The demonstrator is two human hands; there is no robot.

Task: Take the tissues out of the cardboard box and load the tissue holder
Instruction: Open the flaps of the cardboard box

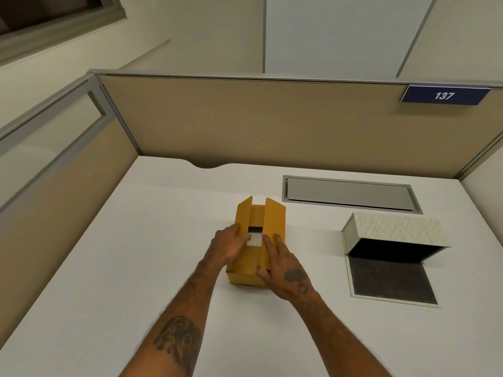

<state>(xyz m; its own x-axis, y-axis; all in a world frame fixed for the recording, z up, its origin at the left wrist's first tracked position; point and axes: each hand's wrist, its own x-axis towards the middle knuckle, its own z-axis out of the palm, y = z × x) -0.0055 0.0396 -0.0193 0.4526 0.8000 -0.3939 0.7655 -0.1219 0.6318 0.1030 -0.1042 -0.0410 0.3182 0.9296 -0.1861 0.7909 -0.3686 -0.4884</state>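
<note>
A small yellow-brown cardboard box [275, 221] stands on the white desk [136, 254] in the middle. Its two far flaps stand up. A white patch of tissue [254, 239] shows through the gap in its top. My left hand [228, 247] rests on the box's left top flap, fingers touching the tissue's edge. My right hand [284, 268] lies on the right flap, thumb hooked on the near edge. The tissue holder [394, 231], a pale leaf-patterned case, lies open on its side to the right, with its dark-lined lid [392, 281] flat on the desk.
A grey cable hatch [351, 193] is set into the desk behind the holder. Tan partition walls [245, 123] close off the desk's back and left sides. A blue sign reading 137 [445, 95] hangs at the upper right.
</note>
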